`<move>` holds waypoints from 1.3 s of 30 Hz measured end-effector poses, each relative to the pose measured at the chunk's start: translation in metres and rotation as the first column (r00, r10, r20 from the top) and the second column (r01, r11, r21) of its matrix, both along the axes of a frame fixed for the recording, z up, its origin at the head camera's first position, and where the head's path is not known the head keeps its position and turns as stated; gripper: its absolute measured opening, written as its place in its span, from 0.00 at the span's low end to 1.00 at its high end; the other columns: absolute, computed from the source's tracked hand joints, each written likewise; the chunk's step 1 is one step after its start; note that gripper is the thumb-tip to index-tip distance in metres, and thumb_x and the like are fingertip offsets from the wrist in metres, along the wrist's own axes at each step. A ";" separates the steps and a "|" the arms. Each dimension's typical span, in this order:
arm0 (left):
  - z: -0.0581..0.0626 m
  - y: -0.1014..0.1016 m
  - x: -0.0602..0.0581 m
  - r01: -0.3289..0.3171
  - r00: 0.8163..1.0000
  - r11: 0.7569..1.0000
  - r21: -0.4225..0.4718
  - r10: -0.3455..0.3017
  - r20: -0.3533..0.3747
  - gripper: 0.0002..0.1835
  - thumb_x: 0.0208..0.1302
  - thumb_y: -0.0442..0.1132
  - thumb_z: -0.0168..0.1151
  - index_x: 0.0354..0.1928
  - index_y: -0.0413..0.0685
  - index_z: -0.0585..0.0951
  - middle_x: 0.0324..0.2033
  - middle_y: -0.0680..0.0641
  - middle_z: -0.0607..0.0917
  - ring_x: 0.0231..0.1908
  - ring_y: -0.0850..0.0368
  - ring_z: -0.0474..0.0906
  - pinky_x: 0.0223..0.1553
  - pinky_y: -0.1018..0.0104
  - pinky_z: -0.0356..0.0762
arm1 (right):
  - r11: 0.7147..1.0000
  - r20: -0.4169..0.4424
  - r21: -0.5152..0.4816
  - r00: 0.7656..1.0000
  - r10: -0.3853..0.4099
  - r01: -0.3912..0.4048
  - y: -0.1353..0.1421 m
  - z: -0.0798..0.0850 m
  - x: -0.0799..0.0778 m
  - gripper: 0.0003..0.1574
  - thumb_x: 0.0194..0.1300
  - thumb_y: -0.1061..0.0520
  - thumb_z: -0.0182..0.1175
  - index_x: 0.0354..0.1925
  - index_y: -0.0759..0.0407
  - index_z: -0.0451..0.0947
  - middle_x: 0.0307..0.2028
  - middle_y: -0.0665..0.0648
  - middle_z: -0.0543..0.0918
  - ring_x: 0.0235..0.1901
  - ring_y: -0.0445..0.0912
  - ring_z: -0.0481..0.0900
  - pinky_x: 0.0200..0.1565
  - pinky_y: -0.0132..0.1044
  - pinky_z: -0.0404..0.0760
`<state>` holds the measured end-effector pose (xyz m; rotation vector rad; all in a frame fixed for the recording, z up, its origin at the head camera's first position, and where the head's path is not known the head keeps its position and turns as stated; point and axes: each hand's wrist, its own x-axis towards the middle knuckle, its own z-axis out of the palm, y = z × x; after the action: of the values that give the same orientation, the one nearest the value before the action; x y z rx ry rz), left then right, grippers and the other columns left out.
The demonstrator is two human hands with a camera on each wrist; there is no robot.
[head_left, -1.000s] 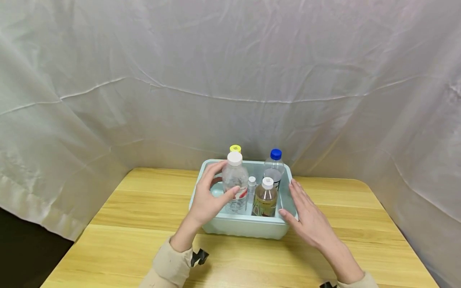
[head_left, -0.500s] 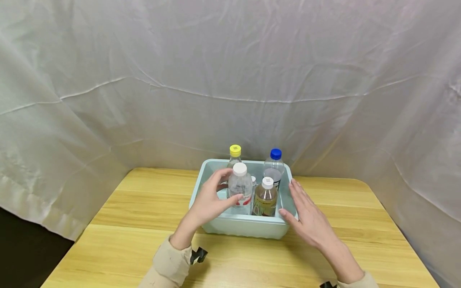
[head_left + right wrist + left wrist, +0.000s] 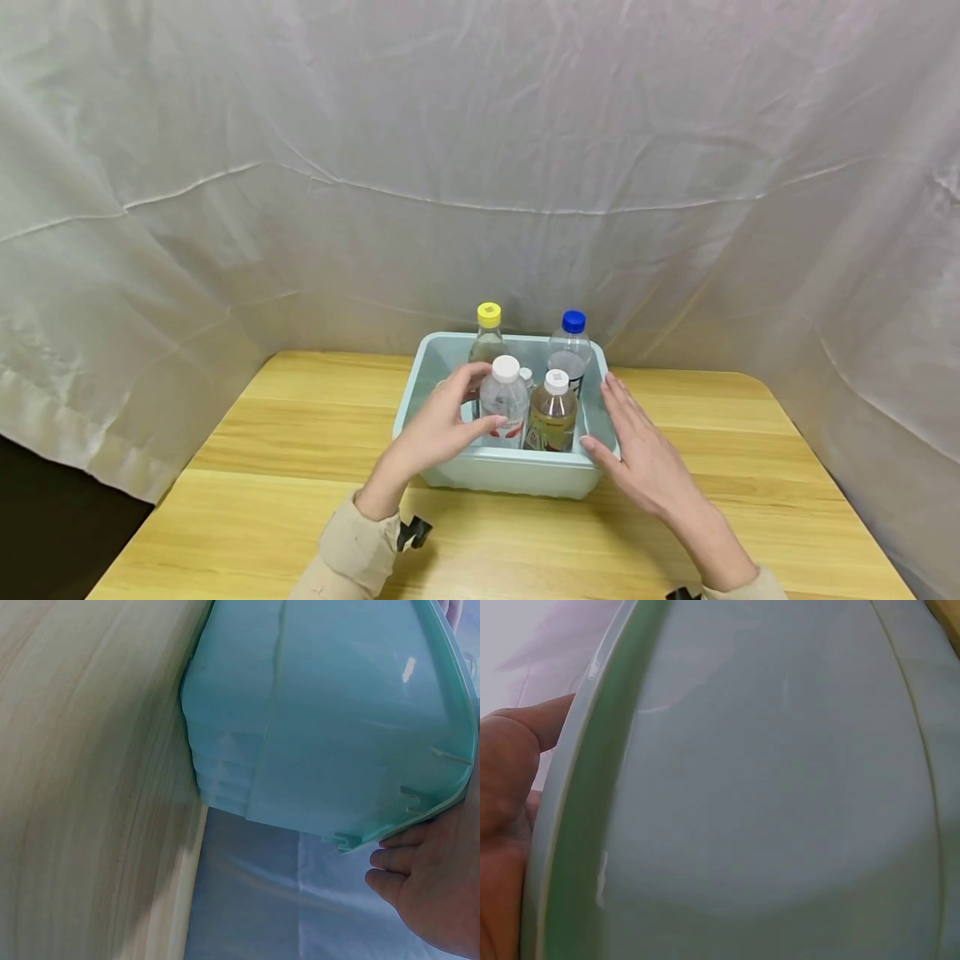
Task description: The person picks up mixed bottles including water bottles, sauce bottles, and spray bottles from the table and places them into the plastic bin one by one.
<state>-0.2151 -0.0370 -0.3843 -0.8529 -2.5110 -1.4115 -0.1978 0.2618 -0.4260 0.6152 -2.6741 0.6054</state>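
In the head view a pale blue-green plastic bin (image 3: pixel 510 475) stands on the table. My left hand (image 3: pixel 438 427) reaches over its front left side and holds a clear white-capped bottle (image 3: pixel 505 398), upright inside, between thumb and fingers. My right hand (image 3: pixel 647 454) rests on the bin's right rim with straight fingers. Next to the held bottle stands a white-capped bottle of brownish look (image 3: pixel 553 417). Behind are a yellow-capped bottle (image 3: pixel 489 337) and a blue-capped bottle (image 3: pixel 572 346). A small white cap (image 3: pixel 526 376) shows between them. The bin wall (image 3: pixel 765 780) hides most of the left wrist view.
The wooden table (image 3: pixel 285 467) extends on both sides of the bin and in front of it. Grey cloth (image 3: pixel 480 167) hangs behind and at the sides. A dark area (image 3: pixel 52 517) lies beyond the table's left edge.
My left hand has lowered the clear bottle and shifted it slightly right, beside the brownish one. The yellow-capped bottle behind is now more visible. My right hand stays put.
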 end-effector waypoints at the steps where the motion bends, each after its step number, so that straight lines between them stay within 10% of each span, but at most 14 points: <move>1: 0.000 0.000 0.000 0.004 1.000 1.000 -0.008 -0.004 0.004 0.34 0.58 0.41 0.68 0.64 0.48 0.64 0.56 0.48 0.75 0.56 0.57 0.73 0.59 0.65 0.71 | 1.000 -0.001 0.000 1.000 0.000 0.000 0.000 0.000 0.000 0.50 0.67 0.38 0.52 0.74 0.58 0.44 0.74 0.53 0.43 0.72 0.53 0.46 0.67 0.54 0.55; 39: -0.005 0.001 -0.002 -0.149 0.987 0.982 -0.119 0.141 -0.074 0.34 0.58 0.48 0.67 0.66 0.52 0.65 0.59 0.53 0.71 0.54 0.59 0.70 0.50 0.56 0.76 | 1.000 -0.011 0.014 1.000 -0.002 0.002 0.000 0.001 0.000 0.49 0.67 0.37 0.51 0.74 0.60 0.45 0.74 0.55 0.43 0.72 0.54 0.46 0.68 0.52 0.55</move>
<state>-0.2174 -0.0357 -0.3897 -0.7061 -2.5744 -1.1754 -0.1980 0.2621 -0.4254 0.6181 -2.6710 0.5816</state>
